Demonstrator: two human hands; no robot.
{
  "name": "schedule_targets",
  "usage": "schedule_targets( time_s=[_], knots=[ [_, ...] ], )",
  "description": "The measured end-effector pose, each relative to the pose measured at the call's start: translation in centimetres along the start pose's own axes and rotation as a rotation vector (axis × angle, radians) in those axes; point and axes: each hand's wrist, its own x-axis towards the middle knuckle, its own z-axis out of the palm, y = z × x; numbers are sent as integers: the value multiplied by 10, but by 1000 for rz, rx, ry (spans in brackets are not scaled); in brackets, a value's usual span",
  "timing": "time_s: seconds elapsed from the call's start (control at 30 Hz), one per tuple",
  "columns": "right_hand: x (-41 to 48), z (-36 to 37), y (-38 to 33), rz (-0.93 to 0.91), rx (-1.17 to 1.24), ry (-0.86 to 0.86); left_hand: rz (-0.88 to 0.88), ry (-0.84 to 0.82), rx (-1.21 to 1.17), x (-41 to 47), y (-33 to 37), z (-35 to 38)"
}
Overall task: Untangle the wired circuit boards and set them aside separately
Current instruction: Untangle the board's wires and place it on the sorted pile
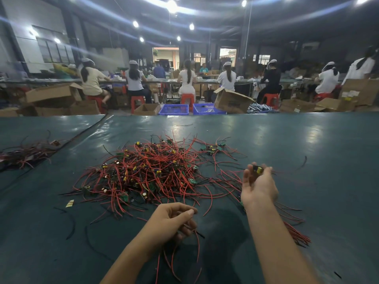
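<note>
Dark green worktop, big tangled pile of red and black leads with small boards sits mid-surface, just ahead of both hands. Right hand raised over the pile's right fringe, palm turned inward; its grip is a fingertip pinch on one circuit board with a yellow part, other fingers loosely spread. Thin leads seem to trail off to the right of it, blurred. Left hand lower and nearer, fingers curled in a closed grip round a few loose wires that hang down toward the near edge. Cannot tell whether those wires belong to the pinched board. A neat bundle of red leads lies just beside the right forearm, likely the set-aside stack; a small cluster rests beyond the pile on its right, and another heap far left. Step in hand, as I read it: one board lifted clear, leads being drawn free. Most of the pile remains. Next move calls for pulling the two hands apart gently, watching for snagged loops, then laying the board with the bundle on the right.
</note>
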Motion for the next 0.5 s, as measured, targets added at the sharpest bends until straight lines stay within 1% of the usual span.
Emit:
schedule_targets(
  time_s=[0.07,0.1,0.17,0.23,0.33,0.4,0.5],
  knots=[
    [3,0,0,50,153,65,-2,-5,7,0,0,0],
    [3,-2,0,91,161,94,-1,-6,11,0,0,0],
    [-3,-9,5,175,78,105,2,-13,11,0,-1,-1],
    [-11,-15,11,203,7,71,7,-19,10,1,-1,-1],
    [-18,-17,13,216,10,50,4,-18,14,1,-1,-1],
    [-18,-13,10,184,17,55,7,-22,11,0,0,0],
    [-16,-11,7,184,-24,45,8,-18,5,-1,0,-1]
  ],
)
